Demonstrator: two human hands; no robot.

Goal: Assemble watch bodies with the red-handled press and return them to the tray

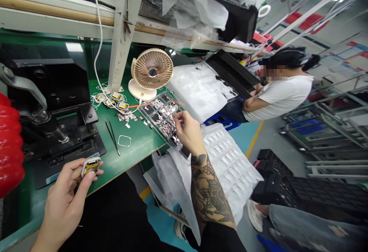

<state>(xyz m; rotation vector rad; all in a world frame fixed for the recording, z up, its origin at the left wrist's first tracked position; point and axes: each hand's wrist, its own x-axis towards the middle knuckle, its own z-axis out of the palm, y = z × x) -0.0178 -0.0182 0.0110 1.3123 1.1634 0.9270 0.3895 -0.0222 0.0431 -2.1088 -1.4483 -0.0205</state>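
Note:
Between the thumb and fingers of my left hand [69, 194] is a small rounded-square watch-like case [91, 166], its yellow inside facing up. My right hand [186, 129] reaches over a clear compartment tray [155, 131] full of small parts. Its thumb and fingertips are pinched together above the tray; what they hold, if anything, is too small to make out. Black tweezers [112, 137] and a thin white rounded frame [124, 140] lie on the green mat [140, 140] between my hands. Several cases with yellow insides [116, 96] and small loose pieces lie behind them.
A black press [57, 106] with a red grip [10, 144] stands at the left. A beige fan [152, 70] is behind the tray. Bubble-pocket sheets [227, 160] hang at the table's right edge. A person in a white shirt [284, 94] sits farther right.

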